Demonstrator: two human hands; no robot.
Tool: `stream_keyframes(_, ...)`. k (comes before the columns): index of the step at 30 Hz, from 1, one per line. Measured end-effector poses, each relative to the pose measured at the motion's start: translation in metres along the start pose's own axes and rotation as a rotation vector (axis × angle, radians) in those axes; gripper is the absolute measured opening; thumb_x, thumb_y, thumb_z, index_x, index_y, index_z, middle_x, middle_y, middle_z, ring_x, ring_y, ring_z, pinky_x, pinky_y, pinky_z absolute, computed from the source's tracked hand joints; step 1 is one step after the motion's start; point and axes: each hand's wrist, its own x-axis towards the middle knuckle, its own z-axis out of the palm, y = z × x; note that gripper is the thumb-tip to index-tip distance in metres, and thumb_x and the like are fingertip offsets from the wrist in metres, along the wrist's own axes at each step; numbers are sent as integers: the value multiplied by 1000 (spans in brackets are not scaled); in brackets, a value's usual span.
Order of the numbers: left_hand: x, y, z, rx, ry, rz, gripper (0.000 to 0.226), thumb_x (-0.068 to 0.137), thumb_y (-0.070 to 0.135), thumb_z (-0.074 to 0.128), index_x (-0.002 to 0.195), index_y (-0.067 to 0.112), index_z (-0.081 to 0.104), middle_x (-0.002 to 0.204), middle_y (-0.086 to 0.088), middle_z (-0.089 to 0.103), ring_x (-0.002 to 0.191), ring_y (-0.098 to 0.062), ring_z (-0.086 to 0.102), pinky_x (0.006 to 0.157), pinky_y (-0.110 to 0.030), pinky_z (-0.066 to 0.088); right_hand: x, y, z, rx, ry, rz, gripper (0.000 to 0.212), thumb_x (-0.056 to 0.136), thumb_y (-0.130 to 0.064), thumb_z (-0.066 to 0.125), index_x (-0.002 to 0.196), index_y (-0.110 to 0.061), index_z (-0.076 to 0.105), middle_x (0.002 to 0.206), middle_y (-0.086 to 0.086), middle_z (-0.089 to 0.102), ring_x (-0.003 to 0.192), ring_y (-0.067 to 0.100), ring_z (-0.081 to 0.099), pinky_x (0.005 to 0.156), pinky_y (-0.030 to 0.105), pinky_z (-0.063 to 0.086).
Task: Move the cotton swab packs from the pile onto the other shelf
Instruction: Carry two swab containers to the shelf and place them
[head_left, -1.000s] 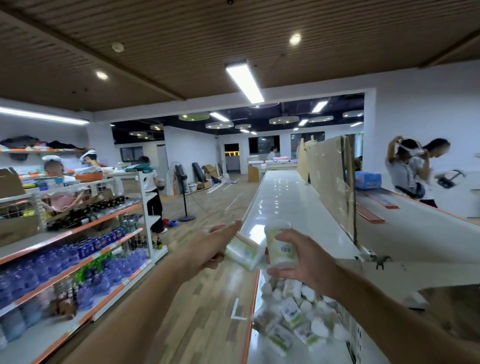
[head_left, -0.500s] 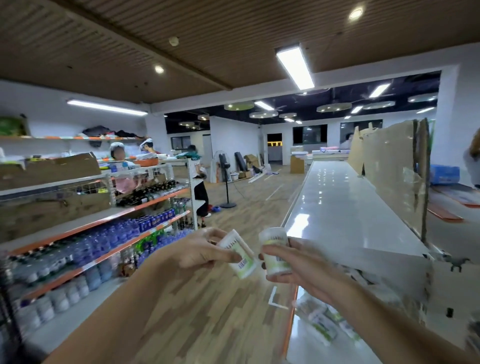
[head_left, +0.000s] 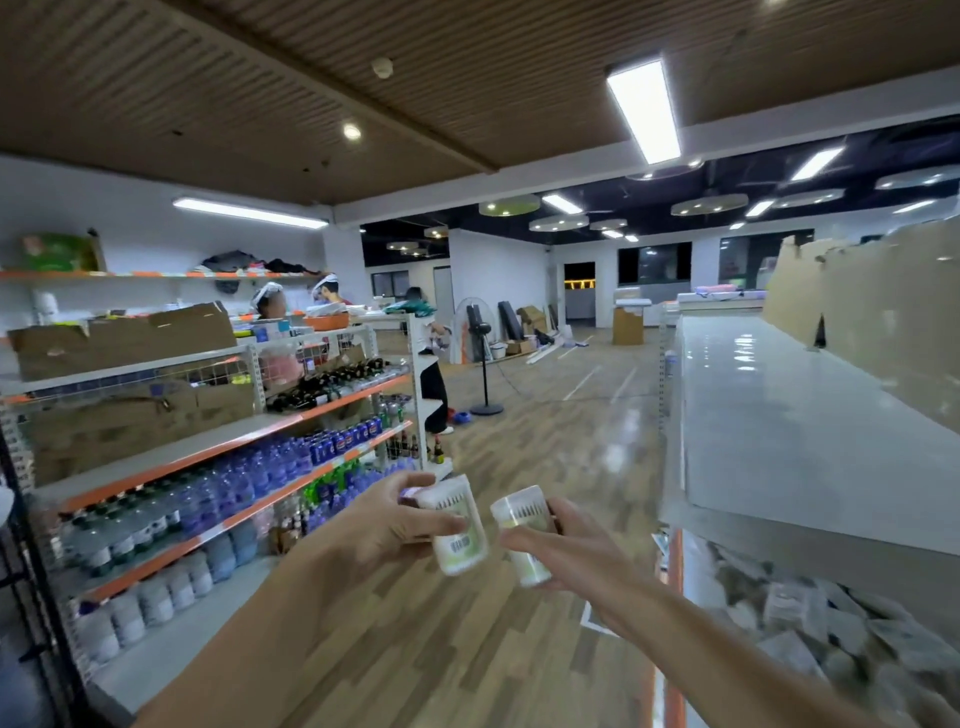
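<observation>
- Your left hand (head_left: 387, 525) grips a cotton swab tub (head_left: 457, 527) w/ fingers curled round its upper part; tub is roughly upright, barcode facing you.
- Your right hand (head_left: 566, 553) holds a second swab tub (head_left: 522, 535), thumb across the front, fingers wrapped behind; it tilts a bit to the left.
- The 2 tubs sit just beside each other, not clearly touching, both up in the air over the wood floor (head_left: 530, 447) of the aisle, btwn the two shelf units.
- Pile of swab packs (head_left: 831, 629) lies on the lower right shelf, at its near end, below the white top shelf (head_left: 779, 415); blurred, so can't count them.
- Cardboard sheets (head_left: 872, 306) stand along the back edge of that top shelf.
- Left shelf unit (head_left: 218, 441) has orange front edges: water bottles (head_left: 171, 504) on the lower levels, blue cans (head_left: 345, 436) and dark bottles (head_left: 332, 379) further along, cardboard boxes (head_left: 124, 338) on top.
- Standing fan (head_left: 483, 364) at the far end of the aisle; ppl behind the left unit.
</observation>
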Motion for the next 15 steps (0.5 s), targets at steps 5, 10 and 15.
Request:
stream_keyframes(5,104,-24,-39,32,-13,69,66,59,19,93,115,6,60,109,-13,73,98,-28,72,95,-51,54,102,24,18,24,135,9,39,59,-37,80,96,-26,71,79,-8,72,67,1,66,54,17,50)
stream_keyframes(10,222,-29,-79,-10,-65,118,58,60,26,91,111,7,70,103,-12,76,97,-31,73,93,-50,55,217,35,32,75,280,8,21,65,-23,80,82,-17,72,62,-10,63,53,2,56,47,16,42)
stream_keyframes(15,330,-25,-100,-74,-74,162,54,63,23,90,111,12,68,95,-5,77,85,-23,75,63,-27,59,309,28,29,86,396,-19,33,59,-24,79,90,-15,72,66,-6,69,52,1,60,46,16,45)
